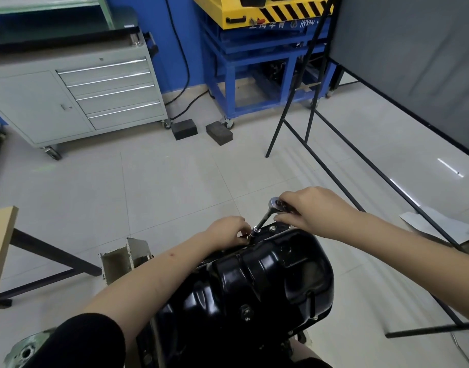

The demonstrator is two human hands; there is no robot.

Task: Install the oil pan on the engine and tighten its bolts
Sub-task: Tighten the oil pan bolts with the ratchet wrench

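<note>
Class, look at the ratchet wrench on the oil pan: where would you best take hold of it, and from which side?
Grip the ratchet wrench by its handle, coming from the right, as the right hand does. Its extension slants down-left to the oil pan flange, so the left hand fingers steady the socket end.

The oil pan (267, 277) under my forearms is pressed sheet metal coated in glossy black paint, smooth enough to throw pale highlights off its ribs, and the bolt (272, 229) on its far flange is bare, bright metal. The ratchet (277, 205) in my right hand (311, 208) is polished chrome with a mirror shine on its round head, while the extension bar running down to the flange near my left hand (228, 231) looks like duller steel. Around me lie smooth, faintly glossy floor tiles (175, 181), a grey painted metal cabinet (76, 88) with shiny drawer rails, and a matt raw-wood board (1, 243) at the left edge.
</note>
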